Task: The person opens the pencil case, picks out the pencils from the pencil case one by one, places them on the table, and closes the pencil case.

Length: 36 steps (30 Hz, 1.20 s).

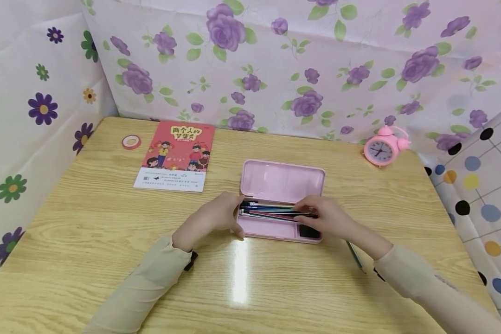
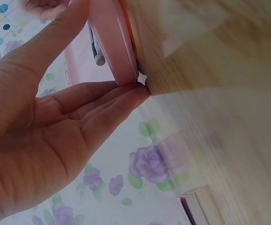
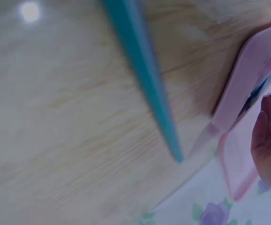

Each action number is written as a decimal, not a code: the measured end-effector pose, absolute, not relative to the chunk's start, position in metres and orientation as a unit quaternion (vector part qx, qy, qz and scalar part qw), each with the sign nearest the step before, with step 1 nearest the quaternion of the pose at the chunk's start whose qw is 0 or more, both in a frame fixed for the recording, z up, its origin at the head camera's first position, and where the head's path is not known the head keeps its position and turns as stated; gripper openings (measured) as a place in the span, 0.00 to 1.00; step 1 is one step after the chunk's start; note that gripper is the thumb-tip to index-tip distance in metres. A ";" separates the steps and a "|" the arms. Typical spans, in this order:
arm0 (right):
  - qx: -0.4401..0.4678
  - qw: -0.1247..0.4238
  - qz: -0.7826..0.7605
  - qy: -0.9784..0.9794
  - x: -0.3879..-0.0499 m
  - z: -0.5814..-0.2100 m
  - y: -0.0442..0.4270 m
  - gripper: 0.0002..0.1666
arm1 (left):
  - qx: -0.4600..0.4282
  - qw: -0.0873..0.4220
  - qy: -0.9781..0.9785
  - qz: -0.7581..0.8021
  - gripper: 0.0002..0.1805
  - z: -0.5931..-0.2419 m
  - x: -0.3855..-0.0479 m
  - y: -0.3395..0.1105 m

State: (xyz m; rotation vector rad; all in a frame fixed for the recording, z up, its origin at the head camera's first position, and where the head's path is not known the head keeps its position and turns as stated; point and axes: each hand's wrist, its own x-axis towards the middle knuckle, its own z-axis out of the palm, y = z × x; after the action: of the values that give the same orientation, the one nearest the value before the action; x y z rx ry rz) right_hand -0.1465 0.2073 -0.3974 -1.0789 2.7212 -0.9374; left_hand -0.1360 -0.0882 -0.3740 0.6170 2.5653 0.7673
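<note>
A pink pencil case [image 1: 267,227] lies on the table with its lid [image 1: 281,180] raised at the back. Several pencils [image 1: 271,211] fill its rear compartment, and a black block [image 1: 309,231] sits in the front right corner. My left hand [image 1: 219,213] holds the left end of the case between thumb and fingers; the left wrist view shows the fingers nearly straight against the pink wall [image 2: 114,42]. Over the right end, my right hand [image 1: 321,213] pinches pencils between thumb and fingers. Below my right wrist is a teal pencil [image 1: 355,255], large and blurred in the right wrist view.
At the back left lies a red and white book [image 1: 175,157], with a small roll of tape [image 1: 131,142] to its left. A pink alarm clock [image 1: 382,149] stands at the back right. Flowered cloth [image 1: 275,69] hangs behind the wooden table [image 1: 171,287].
</note>
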 end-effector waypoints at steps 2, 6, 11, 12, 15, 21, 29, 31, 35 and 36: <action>-0.373 0.034 -0.307 0.875 -0.149 -0.399 0.197 0.12 | 0.221 0.194 0.916 0.272 0.42 -0.374 -0.136 -0.088; -0.400 0.040 -0.301 0.865 -0.154 -0.401 0.183 0.12 | 0.221 0.193 0.917 0.271 0.41 -0.373 -0.135 -0.088; -0.402 0.056 -0.242 0.881 -0.155 -0.400 0.171 0.13 | 0.222 0.191 0.916 0.273 0.41 -0.373 -0.136 -0.088; -0.401 0.062 -0.234 0.884 -0.155 -0.399 0.169 0.13 | 0.221 0.191 0.916 0.275 0.41 -0.374 -0.136 -0.088; -0.395 0.081 -0.225 0.887 -0.155 -0.399 0.163 0.09 | 0.220 0.192 0.916 0.277 0.40 -0.375 -0.136 -0.088; -0.384 0.099 -0.222 0.891 -0.154 -0.397 0.157 0.04 | 0.225 0.188 0.915 0.275 0.41 -0.377 -0.137 -0.088; -0.379 0.081 -0.229 0.893 -0.155 -0.387 0.165 0.04 | 0.215 0.195 0.915 0.280 0.41 -0.377 -0.137 -0.088; -0.373 0.069 -0.231 0.896 -0.154 -0.384 0.171 0.04 | 0.213 0.196 0.916 0.279 0.41 -0.376 -0.136 -0.088; -0.355 0.046 -0.232 0.904 -0.150 -0.379 0.190 0.05 | 0.216 0.196 0.915 0.279 0.42 -0.374 -0.136 -0.088; -0.349 0.040 -0.232 0.907 -0.148 -0.379 0.196 0.05 | 0.216 0.196 0.915 0.280 0.42 -0.374 -0.136 -0.089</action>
State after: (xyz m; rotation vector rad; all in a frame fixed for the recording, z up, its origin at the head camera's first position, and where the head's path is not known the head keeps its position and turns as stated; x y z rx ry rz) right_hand -0.1485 0.1962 -0.3792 -1.0682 2.7797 -0.7097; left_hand -0.1356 -0.0885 -0.3739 0.6048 2.5623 0.7833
